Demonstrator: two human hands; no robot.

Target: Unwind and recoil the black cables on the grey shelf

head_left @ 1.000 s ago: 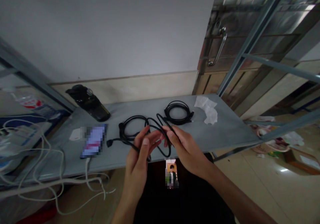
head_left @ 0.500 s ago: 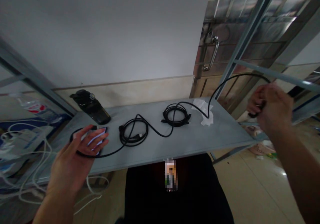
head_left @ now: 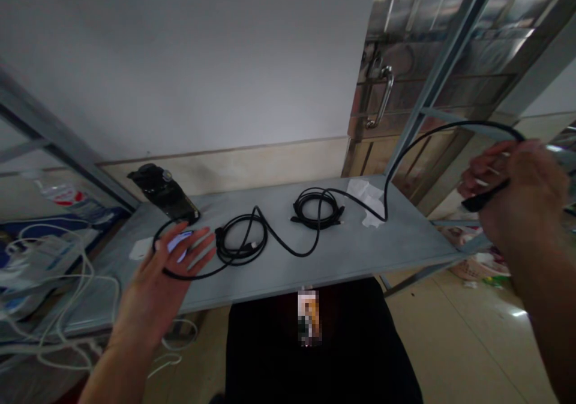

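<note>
My right hand is raised off to the right of the grey table, closed round one end of a long black cable. The cable arcs down from it, crosses the table and curls in a loop round my left hand. That hand hovers over the table's left part with its fingers spread, just above a lit phone. A small coil of the same cable lies beside those fingers. A separate coiled black cable rests farther back.
A black bottle lies at the table's back left. Crumpled white tissue sits at the back right. White cords hang off the left side. A metal door with a handle and a slanted frame bar stand behind to the right.
My hands went from together at the table's front, both on the cable, to wide apart. The right hand pulled the cable up and to the right; the left moved left, then drifted back inward.
</note>
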